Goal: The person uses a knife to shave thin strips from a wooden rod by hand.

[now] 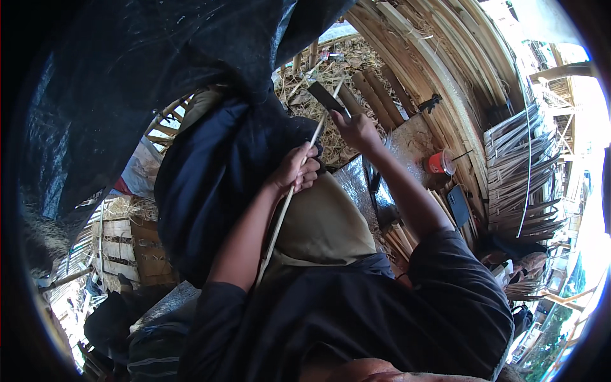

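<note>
A long, thin, pale stick (275,230), looking like split bamboo or wood, runs slantwise from beside my body up past my lap. My left hand (298,169) is closed around its middle, above my knee. In my right hand (358,132) is a knife (327,98) with a broad, dark, blunt-ended blade. Its handle is hidden in my fist. The blade lies close to the far part of the stick; whether they touch I cannot tell. Dark blue cloth (210,165) covers one of my legs, and khaki cloth (328,223) shows on my lap.
Shavings (305,86) litter the ground ahead. Long wooden strips (445,57) are stacked at the far right, near a red cup (440,163) with a straw and a phone (457,205). A bundle of dry leaves (519,169) stands farther right. Dark plastic sheeting (153,57) hangs at upper left.
</note>
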`<state>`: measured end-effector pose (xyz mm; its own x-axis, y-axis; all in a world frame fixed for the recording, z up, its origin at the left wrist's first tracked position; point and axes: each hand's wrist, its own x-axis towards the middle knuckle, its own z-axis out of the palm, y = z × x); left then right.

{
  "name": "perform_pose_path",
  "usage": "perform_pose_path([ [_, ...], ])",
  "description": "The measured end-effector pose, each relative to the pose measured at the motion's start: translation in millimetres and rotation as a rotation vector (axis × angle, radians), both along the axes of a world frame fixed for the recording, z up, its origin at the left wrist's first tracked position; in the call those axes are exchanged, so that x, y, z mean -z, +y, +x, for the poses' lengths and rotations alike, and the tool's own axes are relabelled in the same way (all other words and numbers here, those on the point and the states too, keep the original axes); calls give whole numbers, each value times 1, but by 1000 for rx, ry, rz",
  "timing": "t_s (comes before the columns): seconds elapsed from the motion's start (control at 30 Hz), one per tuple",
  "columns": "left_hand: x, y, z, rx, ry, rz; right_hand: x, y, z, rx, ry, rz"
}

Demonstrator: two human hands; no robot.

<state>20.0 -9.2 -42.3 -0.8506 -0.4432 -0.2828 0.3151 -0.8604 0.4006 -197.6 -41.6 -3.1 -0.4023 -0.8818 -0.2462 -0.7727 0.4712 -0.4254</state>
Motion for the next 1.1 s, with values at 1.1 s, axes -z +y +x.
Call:
perform_pose_path([
  [1.1, 2, -6, 1, 0, 78, 104, -6, -31, -25, 63, -142, 155],
])
